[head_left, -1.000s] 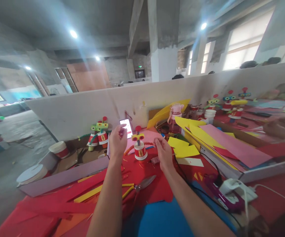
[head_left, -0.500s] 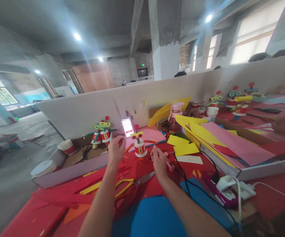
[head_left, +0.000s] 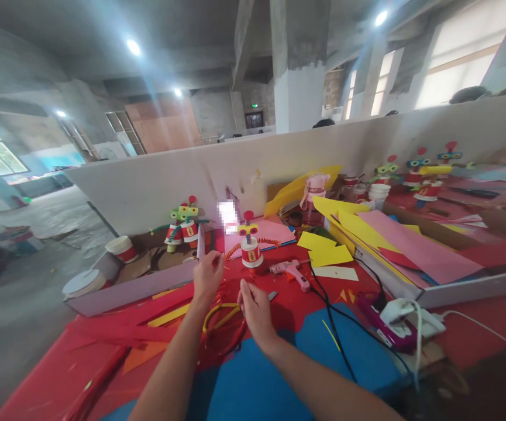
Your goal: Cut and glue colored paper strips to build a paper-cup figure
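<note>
A paper-cup robot figure (head_left: 251, 252) stands upright on the red tabletop, with a red ball on top, yellow eyes and folded orange paper arms spread to both sides. My left hand (head_left: 207, 273) is just left of it, near the tip of one orange arm, fingers curled together. In front of the figure, my right hand (head_left: 256, 307) has its fingers pressed together, apart from the cup. Anything pinched in either hand is too small to make out. Scissors (head_left: 221, 320) with yellow-and-red handles lie beneath, partly covered by my right hand. A pink glue gun (head_left: 292, 272) rests on the right.
Two similar figures (head_left: 186, 231) stand in a cardboard box (head_left: 134, 292) on the left. Yellow paper pieces (head_left: 329, 254) and a box of coloured paper (head_left: 415, 245) lie right. A purple power strip (head_left: 391, 327) with cables and blue sheets (head_left: 349, 339) are nearer. A white partition (head_left: 160, 175) runs behind.
My right hand has moved left and toward me, away from the tip of the orange arm, uncovering the glue gun. My left hand has shifted slightly, staying close to the other arm.
</note>
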The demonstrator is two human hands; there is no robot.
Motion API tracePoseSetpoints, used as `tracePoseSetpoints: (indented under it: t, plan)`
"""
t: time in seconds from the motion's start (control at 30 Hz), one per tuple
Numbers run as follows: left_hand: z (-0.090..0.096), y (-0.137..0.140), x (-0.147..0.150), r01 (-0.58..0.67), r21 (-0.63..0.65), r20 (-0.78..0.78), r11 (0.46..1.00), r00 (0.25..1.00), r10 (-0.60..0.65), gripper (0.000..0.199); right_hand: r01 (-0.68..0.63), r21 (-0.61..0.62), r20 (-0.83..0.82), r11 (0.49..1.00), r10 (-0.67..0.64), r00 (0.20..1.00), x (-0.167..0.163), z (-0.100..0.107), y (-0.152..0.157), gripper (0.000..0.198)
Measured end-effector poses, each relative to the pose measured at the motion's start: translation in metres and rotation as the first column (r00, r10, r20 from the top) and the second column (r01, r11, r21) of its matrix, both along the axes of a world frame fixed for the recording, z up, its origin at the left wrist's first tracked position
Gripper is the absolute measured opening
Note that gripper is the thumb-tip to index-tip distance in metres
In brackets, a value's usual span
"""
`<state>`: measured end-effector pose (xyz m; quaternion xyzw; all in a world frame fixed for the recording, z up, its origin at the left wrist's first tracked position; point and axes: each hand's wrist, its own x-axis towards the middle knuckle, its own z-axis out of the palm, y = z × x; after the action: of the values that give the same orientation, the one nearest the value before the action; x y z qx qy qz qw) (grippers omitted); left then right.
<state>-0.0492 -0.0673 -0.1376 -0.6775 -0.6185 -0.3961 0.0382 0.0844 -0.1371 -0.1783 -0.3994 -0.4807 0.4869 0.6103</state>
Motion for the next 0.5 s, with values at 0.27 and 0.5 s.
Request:
tracePoseSetpoints:
  t: [0.27, 0.5]
  plan:
    - [-0.003, -0.003, 0.003, 0.035, 0.051, -0.017, 0.998, 0.999, -0.035, 0.023, -0.031, 0.117, 0.170, 0.993, 0.011, 0.985, 0.018, -0.013, -0.006, 0.047]
    - [0.004, -0.009, -0.001, 0.085, 0.045, -0.057, 0.995, 0.995, -0.082, 0.021, -0.002, 0.233, 0.268, 0.972, -0.062, 0.961, 0.064, -0.007, 0.001, 0.046]
